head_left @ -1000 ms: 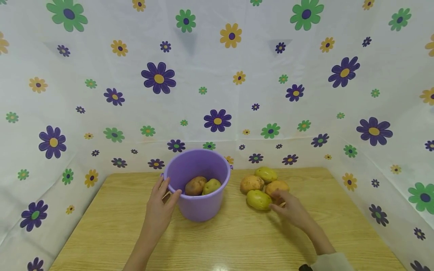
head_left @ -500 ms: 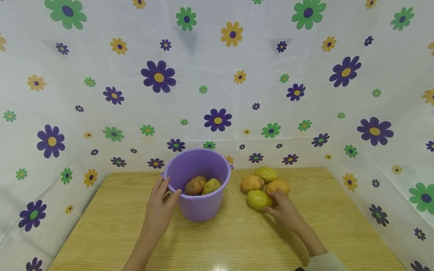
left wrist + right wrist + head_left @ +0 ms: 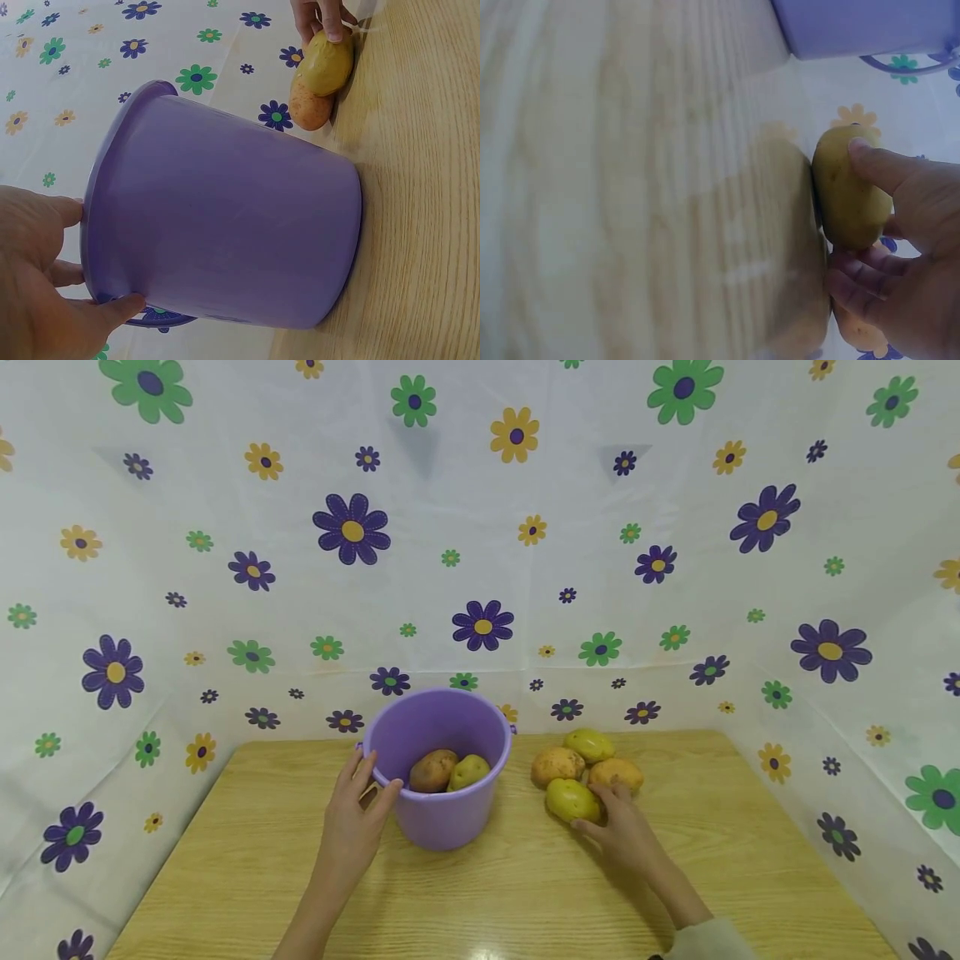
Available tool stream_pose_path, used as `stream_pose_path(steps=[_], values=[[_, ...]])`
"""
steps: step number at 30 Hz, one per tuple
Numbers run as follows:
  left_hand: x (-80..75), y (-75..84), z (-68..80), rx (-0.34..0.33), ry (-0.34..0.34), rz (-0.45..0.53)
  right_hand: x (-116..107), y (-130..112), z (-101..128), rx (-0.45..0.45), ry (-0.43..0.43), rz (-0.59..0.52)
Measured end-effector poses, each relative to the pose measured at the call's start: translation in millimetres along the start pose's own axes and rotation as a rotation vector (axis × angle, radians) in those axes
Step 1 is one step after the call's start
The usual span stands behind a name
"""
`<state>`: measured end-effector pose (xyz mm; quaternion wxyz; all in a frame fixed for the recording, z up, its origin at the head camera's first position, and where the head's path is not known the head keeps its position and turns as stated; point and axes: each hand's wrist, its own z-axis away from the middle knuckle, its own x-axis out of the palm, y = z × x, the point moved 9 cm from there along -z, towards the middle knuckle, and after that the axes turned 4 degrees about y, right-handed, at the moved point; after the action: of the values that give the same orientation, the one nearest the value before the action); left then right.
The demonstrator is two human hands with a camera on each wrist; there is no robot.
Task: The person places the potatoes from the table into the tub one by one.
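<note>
A purple bucket (image 3: 442, 818) stands on the wooden table with two potatoes inside, one brown (image 3: 432, 772) and one yellow-green (image 3: 468, 772). My left hand (image 3: 354, 814) holds the bucket's rim at its near left side, the thumb at the rim and the fingers spread along it. To the right of the bucket lies a cluster of several potatoes. My right hand (image 3: 626, 831) grips the nearest yellow-green potato (image 3: 572, 801); in the right wrist view the thumb (image 3: 877, 161) lies on one side of it and the fingers curl at its other end.
Close around the gripped potato are two tan potatoes, one (image 3: 557, 767) to the left and one (image 3: 618, 773) to the right, with another yellow-green potato (image 3: 589, 745) behind. A flower-print sheet (image 3: 570, 510) hangs behind and beside the table (image 3: 480, 902).
My right hand has moved slightly left and closed around the near yellow-green potato. The left hand and the bucket have stayed in place.
</note>
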<state>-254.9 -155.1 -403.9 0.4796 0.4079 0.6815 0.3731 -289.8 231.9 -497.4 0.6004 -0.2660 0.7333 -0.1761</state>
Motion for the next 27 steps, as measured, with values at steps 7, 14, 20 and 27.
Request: stream_pose_path(steps=[7,14,20,27], values=[[-1.0,-1.2,-0.1,-0.007,0.003,0.001,4.2,-4.6,-1.4,0.006,-0.01,-0.04],[-0.7,-1.1,0.2,-0.015,-0.001,0.002,7.1,-2.6,-3.4,0.012,-0.011,-0.057],[-0.4,-2.1,0.4,-0.015,-0.004,0.005,5.9,-1.6,-3.7,0.018,0.006,-0.055],[-0.4,0.9,0.9,0.006,0.008,0.015,2.5,-1.9,-0.7,0.021,0.028,-0.066]])
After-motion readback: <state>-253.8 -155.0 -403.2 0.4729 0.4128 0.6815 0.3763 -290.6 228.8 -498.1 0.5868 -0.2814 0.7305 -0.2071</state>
